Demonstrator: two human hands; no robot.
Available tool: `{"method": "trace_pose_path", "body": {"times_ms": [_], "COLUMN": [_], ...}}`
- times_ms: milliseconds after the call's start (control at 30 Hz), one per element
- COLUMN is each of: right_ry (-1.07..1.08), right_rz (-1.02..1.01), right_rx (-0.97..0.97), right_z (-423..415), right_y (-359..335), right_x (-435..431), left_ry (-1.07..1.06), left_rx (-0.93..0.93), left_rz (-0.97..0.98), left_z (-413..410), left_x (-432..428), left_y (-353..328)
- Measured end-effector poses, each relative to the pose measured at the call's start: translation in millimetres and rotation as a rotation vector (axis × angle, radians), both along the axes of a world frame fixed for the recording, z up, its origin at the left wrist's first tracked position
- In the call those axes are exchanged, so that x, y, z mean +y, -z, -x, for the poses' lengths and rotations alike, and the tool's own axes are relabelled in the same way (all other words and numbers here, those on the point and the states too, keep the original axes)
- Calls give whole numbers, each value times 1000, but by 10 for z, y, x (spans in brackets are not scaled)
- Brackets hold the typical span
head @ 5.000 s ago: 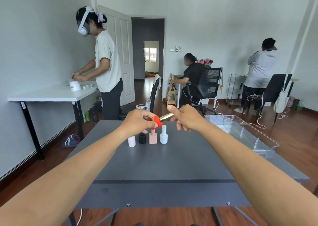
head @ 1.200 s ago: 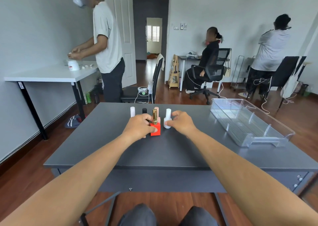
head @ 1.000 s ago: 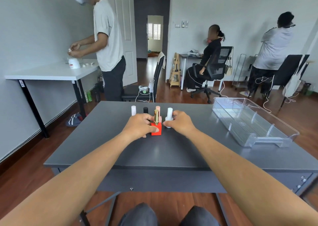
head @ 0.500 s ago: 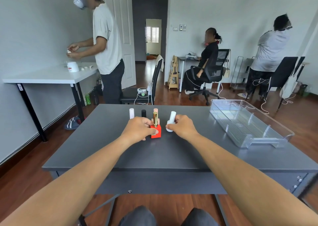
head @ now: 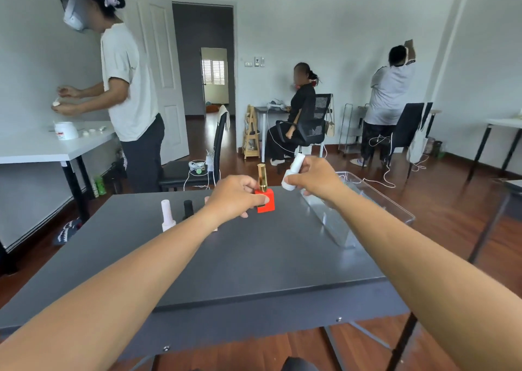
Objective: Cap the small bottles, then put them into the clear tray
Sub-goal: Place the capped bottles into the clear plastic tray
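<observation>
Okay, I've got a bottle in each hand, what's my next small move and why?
Probably carry the white bottle right and lower it into the clear tray: it looks capped, and the right hand holds it raised beside the tray. The red bottle in the left hand can follow.

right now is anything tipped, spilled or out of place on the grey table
Nothing spilled or damaged. Only the white bottle is askew: the right hand holds it tilted above the table. The left hand grips the red bottle upright; the pink bottle and black bottle stand upright.
</observation>
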State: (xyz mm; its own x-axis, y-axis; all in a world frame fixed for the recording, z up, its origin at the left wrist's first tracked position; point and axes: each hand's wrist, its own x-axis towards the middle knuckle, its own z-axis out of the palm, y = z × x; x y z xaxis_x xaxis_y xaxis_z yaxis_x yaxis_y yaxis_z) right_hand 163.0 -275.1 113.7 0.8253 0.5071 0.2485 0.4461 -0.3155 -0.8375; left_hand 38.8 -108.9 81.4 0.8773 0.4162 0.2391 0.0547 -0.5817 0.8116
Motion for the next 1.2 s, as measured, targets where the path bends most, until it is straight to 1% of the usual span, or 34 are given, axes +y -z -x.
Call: {"method": "trace_pose_path", "body": {"times_ms": [200,400,667,767,900,1200], "right_ry": [168,270,212,185,167,112], "right_rz": [21,148,294,314,335,420], "right_rx": [-12,-21,-2,20,28,28], "right_z": [-706,-1325,-1860,-2003,-2141,-2249], "right_y": [-289,-142,158,230,334,521], "right_x": [-578,-815,-594,-474,-367,-186], "left_ry": [71,39,-45,-73,-121,-154], "left_rx": [-23,61,179,265,317,403], "left_rz": [-47,-95,-248,-380,-515,-626], "left_z": [-654,-1433,-2210,-2398,-2551,-2693], "left_x": [-362,-515,-515,-513,-512,-467], "left_y": [-284,-313,-221,-156,-33,179]}}
